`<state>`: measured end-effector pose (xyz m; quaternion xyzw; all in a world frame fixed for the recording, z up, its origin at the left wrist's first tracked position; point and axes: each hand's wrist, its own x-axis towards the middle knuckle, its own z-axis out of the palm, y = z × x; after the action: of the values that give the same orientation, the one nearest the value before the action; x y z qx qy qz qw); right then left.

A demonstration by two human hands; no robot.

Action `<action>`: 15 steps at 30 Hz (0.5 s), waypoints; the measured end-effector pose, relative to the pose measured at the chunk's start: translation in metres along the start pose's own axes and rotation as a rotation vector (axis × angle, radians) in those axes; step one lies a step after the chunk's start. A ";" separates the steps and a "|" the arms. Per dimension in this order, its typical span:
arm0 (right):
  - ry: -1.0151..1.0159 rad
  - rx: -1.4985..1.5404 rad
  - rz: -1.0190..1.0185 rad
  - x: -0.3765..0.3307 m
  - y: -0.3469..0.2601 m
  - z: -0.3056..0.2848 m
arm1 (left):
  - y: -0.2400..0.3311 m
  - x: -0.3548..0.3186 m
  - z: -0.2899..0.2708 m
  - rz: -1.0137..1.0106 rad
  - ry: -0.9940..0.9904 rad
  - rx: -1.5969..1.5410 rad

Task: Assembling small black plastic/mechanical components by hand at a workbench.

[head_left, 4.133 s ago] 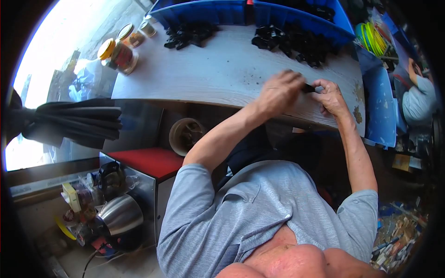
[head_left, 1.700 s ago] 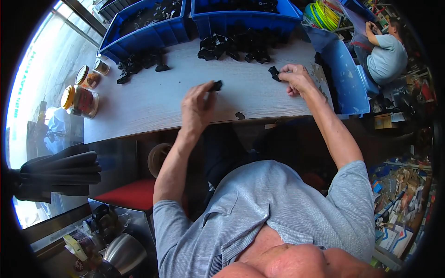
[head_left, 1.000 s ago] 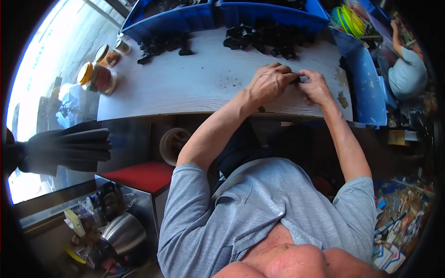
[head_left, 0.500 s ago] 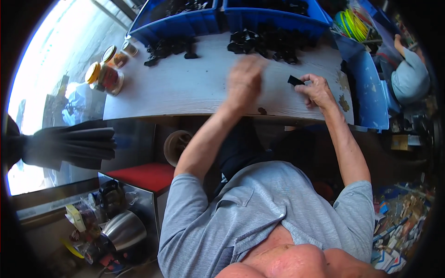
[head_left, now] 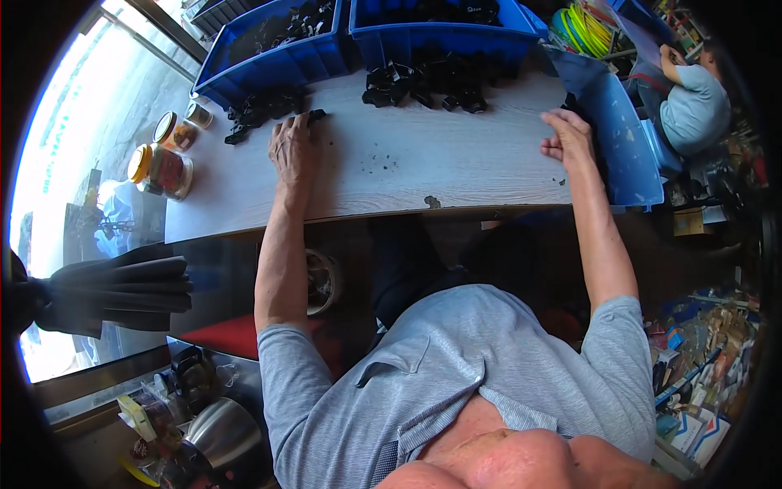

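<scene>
With both piles of black parts, left pile (head_left: 265,106) and middle pile (head_left: 428,81), untouched at the surface's far edge, the left hand (head_left: 292,147) reaches flat-fingered, the right hand (head_left: 566,137) loosely curled, empty.

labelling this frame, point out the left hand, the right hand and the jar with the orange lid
left hand (head_left: 293,151), head view, back of the hand
right hand (head_left: 568,137), head view, back of the hand
jar with the orange lid (head_left: 165,171), head view, glass side

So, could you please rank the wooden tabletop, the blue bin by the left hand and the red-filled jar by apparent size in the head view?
1. Wooden tabletop, plainly largest.
2. Blue bin beyond the left hand.
3. Red-filled jar, smallest.
</scene>
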<state>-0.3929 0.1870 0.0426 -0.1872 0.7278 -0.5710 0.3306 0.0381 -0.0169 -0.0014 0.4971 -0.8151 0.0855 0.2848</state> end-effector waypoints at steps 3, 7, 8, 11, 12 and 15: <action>-0.094 -0.134 0.043 -0.008 -0.006 0.035 | 0.002 0.007 -0.002 -0.100 0.014 -0.010; -0.134 -0.212 0.100 -0.007 -0.011 0.070 | -0.001 0.019 0.004 -0.114 0.001 0.020; -0.140 -0.255 0.137 -0.004 -0.013 0.077 | 0.001 0.020 0.005 -0.136 -0.033 0.036; -0.162 -0.367 0.173 -0.001 -0.019 0.092 | 0.004 0.015 0.008 -0.121 0.066 -0.134; -0.176 -0.435 0.171 -0.001 -0.020 0.095 | 0.006 0.012 0.010 -0.123 0.065 -0.133; -0.188 -0.454 0.131 -0.004 -0.020 0.100 | 0.020 0.002 0.013 0.013 0.101 -0.183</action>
<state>-0.3225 0.1132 0.0503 -0.2616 0.8139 -0.3503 0.3826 0.0155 -0.0136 -0.0078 0.4586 -0.8075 0.0374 0.3691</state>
